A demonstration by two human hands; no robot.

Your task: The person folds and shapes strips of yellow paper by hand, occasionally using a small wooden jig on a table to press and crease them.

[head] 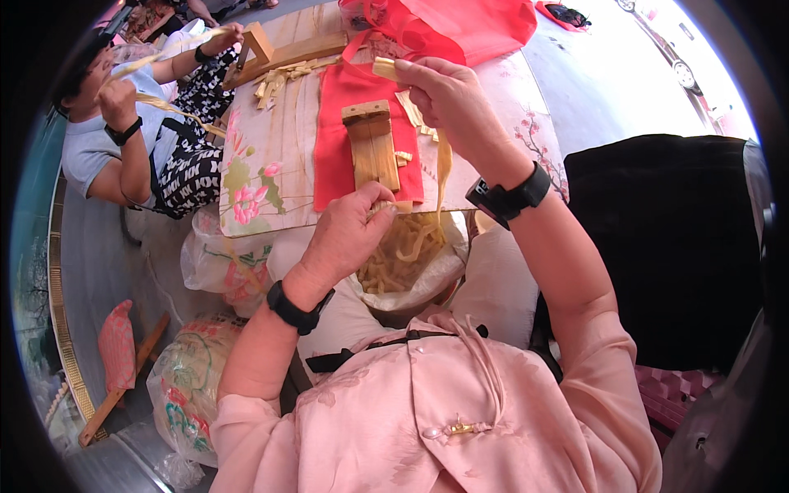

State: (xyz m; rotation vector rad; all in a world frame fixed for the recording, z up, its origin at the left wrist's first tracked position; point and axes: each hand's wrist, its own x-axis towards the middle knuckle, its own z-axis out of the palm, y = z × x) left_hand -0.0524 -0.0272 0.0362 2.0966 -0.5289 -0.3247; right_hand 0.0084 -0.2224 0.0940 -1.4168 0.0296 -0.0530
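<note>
My left hand is at the table's near edge, pinching a small pale ribbed strip piece between thumb and fingers. It is right at the near end of a wooden block tool with a raised crosspiece at its far end. The tool lies on a red cloth. Higher and to the right, my right hand grips a flat, folded, pale yellow fibrous strip. A long strip hangs below this hand towards an open white bag of similar strips between my knees.
A co-worker at the left stretches a long strip beside another wooden tool. Folded pieces lie near it on the flower-printed table. A red bag covers the far side. Plastic bags stand at lower left.
</note>
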